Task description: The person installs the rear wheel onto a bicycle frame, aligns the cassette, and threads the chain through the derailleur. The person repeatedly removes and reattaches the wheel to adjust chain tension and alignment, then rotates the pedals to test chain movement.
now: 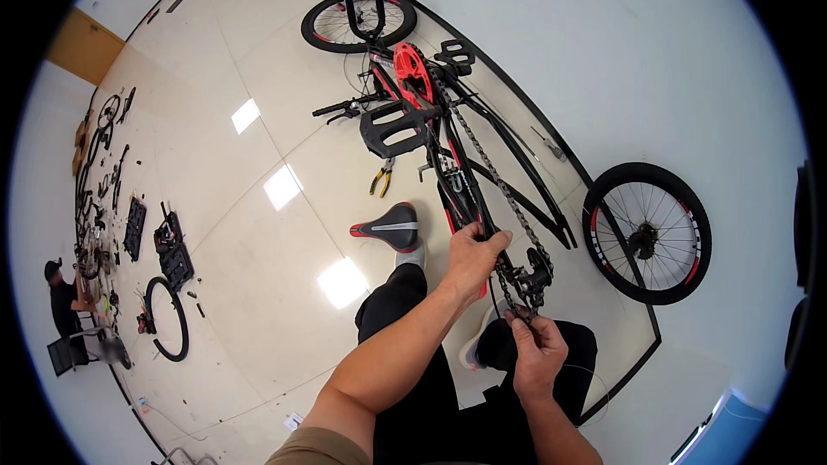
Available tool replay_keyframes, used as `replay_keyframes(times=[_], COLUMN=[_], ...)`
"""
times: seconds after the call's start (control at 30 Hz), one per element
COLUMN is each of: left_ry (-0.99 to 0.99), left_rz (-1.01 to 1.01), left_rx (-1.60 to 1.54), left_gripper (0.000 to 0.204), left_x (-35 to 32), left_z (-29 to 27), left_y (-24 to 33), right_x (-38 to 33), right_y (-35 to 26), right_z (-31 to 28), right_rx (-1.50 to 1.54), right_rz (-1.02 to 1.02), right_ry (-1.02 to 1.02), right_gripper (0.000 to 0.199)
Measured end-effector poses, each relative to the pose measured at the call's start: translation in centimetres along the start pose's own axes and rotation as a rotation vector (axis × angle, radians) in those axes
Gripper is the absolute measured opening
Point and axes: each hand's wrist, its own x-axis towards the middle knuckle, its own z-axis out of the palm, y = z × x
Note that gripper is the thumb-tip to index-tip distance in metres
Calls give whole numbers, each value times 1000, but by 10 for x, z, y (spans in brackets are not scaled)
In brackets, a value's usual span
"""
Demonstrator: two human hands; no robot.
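Observation:
A black and red bicycle frame (466, 174) leans in front of me with its rear end nearest. My left hand (475, 260) is closed around a rear frame tube, thumb on top. My right hand (539, 353) pinches a thin cable (606, 386) beside the lower end of the rear derailleur (532, 281); the fingertips hide the exact grip. The cable trails in a loop behind this hand. A chain (484, 155) runs from the red chainring guard (413, 74) to the derailleur. No rear wheel sits in the frame.
A loose wheel (648, 233) leans against the right wall. On the floor are a saddle (387, 227), yellow-handled pliers (382, 177) and a screwdriver (550, 144). Far left lie black tool cases (172, 251), a tyre (166, 319) and bicycle parts, near a seated person (67, 300).

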Motion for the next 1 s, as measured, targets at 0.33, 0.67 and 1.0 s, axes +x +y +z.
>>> replay_keyframes(times=[0.33,0.67,1.0], left_ry=[-35,-210,-209], left_rz=[-82,-184,-162], left_rx=[-126,16,34], left_gripper=[35,83,75], left_x=[7,18,18], left_z=[-3,-16,-13], left_y=[0,-5,0], right_x=[2,14,62], right_y=[1,-29,-80], right_z=[-15,-17,-17], right_rx=[-396,-861,-330], right_rz=[-177,-430,-235], right_ry=[-67,-84,-35], right_gripper=[12,13,31])
